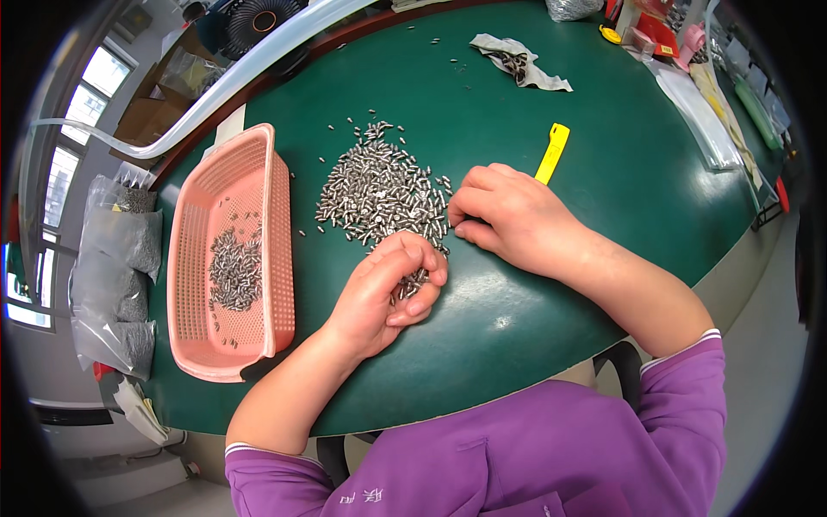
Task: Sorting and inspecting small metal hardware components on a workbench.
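Observation:
A heap of small silvery metal pins [370, 185] lies on the green tabletop [551, 319]. At its near edge, my left hand [379, 293] is curled palm up around several of the same pins, some showing between the fingers. My right hand [517, 215] rests at the heap's right edge with thumb and fingers bent together. Whatever its fingertips pinch, if anything, is too small to make out. Left of the heap stands a pink perforated plastic basket [282, 250] with a smaller batch of pins [235, 269] on its bottom.
A yellow-handled tool [553, 151] lies beyond my right hand. Farther back, a crumpled white wrapper [543, 79] holds more small dark pieces. Filled clear bags [129, 258] stand beside the basket. Flat plastic bags [698, 116] and assorted items line the right edge. A black fan [258, 26] stands far left.

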`<state>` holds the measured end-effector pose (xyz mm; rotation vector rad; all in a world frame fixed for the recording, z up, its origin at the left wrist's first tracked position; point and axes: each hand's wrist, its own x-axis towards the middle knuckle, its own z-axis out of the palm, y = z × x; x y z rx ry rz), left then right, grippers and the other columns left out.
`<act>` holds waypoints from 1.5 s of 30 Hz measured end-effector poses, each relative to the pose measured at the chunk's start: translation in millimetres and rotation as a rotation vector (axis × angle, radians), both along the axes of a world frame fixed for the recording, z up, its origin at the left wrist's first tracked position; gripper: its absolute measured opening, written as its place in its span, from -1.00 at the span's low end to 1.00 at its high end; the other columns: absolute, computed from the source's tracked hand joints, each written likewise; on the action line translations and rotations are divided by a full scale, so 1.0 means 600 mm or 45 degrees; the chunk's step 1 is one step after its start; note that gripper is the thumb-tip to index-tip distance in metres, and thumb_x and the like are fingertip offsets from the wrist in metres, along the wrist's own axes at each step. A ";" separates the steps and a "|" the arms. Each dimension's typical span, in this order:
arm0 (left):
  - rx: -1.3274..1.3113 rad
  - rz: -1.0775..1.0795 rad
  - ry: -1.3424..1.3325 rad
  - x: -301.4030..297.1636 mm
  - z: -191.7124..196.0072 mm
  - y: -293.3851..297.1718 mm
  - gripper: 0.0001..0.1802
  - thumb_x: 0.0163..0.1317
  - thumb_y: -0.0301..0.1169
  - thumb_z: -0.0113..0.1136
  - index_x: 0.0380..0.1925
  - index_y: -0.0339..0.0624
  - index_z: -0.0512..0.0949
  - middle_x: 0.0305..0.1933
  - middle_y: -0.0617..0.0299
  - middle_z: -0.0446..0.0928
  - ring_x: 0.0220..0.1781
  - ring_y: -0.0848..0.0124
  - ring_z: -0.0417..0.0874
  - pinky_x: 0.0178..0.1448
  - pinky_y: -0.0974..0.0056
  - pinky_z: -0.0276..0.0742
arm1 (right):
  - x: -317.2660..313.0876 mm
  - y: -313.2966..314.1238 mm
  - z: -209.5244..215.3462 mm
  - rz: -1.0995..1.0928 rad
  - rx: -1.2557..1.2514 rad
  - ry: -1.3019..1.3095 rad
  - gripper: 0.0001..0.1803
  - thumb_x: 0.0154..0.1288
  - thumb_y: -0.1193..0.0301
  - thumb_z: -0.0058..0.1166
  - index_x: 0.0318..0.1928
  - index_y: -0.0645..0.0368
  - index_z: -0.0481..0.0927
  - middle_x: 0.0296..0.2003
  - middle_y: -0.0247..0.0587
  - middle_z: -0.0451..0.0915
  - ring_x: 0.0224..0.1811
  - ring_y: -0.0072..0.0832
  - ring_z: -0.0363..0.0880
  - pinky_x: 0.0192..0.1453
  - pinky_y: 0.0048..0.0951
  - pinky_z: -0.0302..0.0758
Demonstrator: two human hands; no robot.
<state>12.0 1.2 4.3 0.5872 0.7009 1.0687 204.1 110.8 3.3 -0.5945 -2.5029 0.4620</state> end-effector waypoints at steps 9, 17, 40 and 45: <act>-0.010 -0.021 0.064 0.001 0.000 -0.001 -0.89 0.37 -0.40 -0.05 -0.17 -0.15 0.39 -0.27 0.19 0.41 -0.59 0.63 0.25 -0.67 0.59 0.03 | -0.004 -0.006 0.011 0.095 -0.138 0.108 -0.86 0.08 0.44 0.23 -0.33 0.11 0.56 -0.32 -0.29 0.48 -0.18 -0.28 0.48 -0.09 -0.30 0.44; -0.068 -0.005 0.141 0.007 0.005 -0.004 -0.90 0.39 -0.42 -0.01 -0.13 -0.10 0.37 -0.28 0.18 0.46 -0.57 0.63 0.28 -0.62 0.57 0.03 | -0.010 -0.015 0.015 0.282 -0.167 0.311 -0.83 0.07 0.46 0.27 -0.27 0.05 0.63 -0.31 -0.33 0.57 -0.20 -0.33 0.54 -0.10 -0.31 0.47; 0.059 0.012 0.053 0.001 0.002 -0.003 -0.71 0.46 -0.26 -0.27 -0.23 -0.24 0.37 -0.31 0.07 0.43 -0.61 0.57 0.25 -0.67 0.53 0.02 | 0.000 0.003 -0.004 0.065 -0.015 0.024 -0.84 0.09 0.47 0.21 -0.26 0.09 0.60 -0.29 -0.28 0.49 -0.15 -0.29 0.49 -0.05 -0.29 0.46; 0.031 -0.024 0.051 -0.002 -0.001 -0.002 -0.75 0.46 -0.28 -0.20 -0.21 -0.22 0.38 -0.30 0.12 0.43 -0.60 0.60 0.24 -0.66 0.56 0.02 | 0.001 0.001 0.003 0.045 0.005 -0.057 -0.86 0.09 0.46 0.21 -0.29 0.11 0.59 -0.30 -0.27 0.48 -0.17 -0.28 0.48 -0.07 -0.30 0.45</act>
